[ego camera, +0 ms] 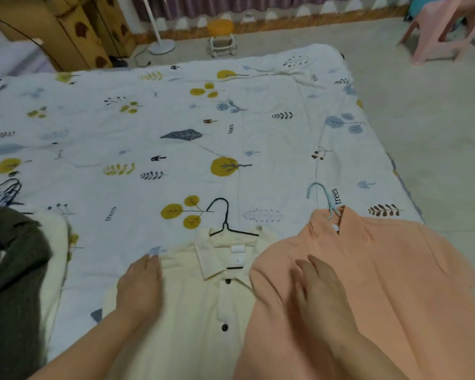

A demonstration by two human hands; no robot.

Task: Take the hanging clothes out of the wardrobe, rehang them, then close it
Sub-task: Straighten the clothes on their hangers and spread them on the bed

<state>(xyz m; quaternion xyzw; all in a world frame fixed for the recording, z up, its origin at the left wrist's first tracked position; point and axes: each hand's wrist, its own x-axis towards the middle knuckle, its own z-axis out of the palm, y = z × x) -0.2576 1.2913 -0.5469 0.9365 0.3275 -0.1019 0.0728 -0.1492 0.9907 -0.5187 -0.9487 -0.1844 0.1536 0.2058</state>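
Note:
A cream shirt (192, 305) with dark buttons lies flat on the bed (121, 127), a black wire hanger (225, 223) in its collar. To its right lies an orange shirt (395, 270) on a light blue hanger (322, 196), overlapping the cream shirt's right side. My left hand (139, 286) rests flat on the cream shirt's left shoulder, fingers straight. My right hand (320, 289) lies flat on the orange shirt near its left edge. The wardrobe's interior is not in view.
A dark green knit garment (14, 270) and a white fluffy one (56, 242) lie at the bed's left edge. A yellow patterned cabinet (74, 31) stands beyond the bed, with a fan base (161, 46), a small stool (221, 37) and a pink chair (447, 28) on the floor.

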